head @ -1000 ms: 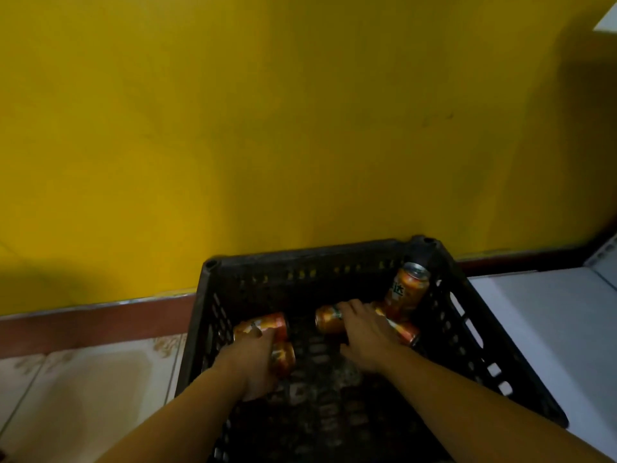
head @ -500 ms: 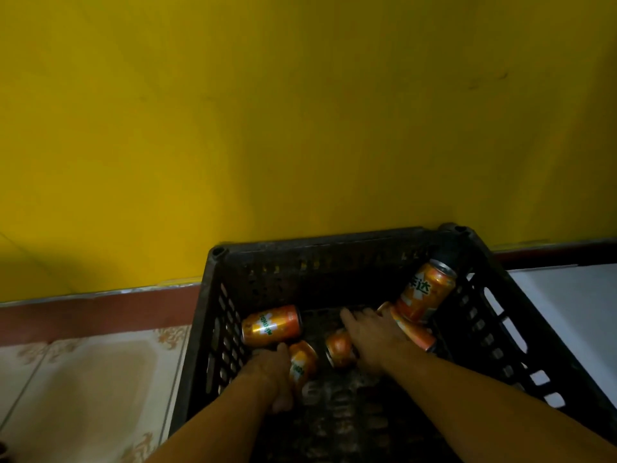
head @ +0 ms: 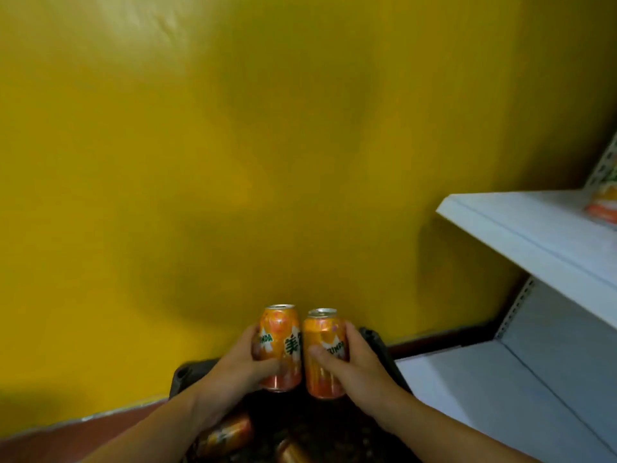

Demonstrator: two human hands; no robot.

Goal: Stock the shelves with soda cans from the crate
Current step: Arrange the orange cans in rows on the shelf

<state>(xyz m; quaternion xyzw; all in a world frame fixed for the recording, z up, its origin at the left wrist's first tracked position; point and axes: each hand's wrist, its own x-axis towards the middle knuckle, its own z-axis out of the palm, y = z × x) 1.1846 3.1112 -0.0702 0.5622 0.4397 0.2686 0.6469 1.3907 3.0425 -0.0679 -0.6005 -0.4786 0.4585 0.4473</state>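
The left can (head: 283,329) and the right can (head: 322,332) are glossy printed metal with bare silvery rims. The crate (head: 382,352) is dull black plastic. The shelf (head: 534,242) looks smooth and white-painted, and the wall (head: 233,162) is yellow paint with a faint sheen.

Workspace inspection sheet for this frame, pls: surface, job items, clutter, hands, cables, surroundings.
Surface: white lower shelf and upper shelf at right; blurred orange items on the upper one.
Job's things: black crate below the hands, loose cans lying inside.
Clutter: nothing seen.
Grippers: left hand grips left can, right hand grips right can; both upright, side by side above the crate.
Cables: nothing seen.
Surroundings: yellow wall, red skirting.
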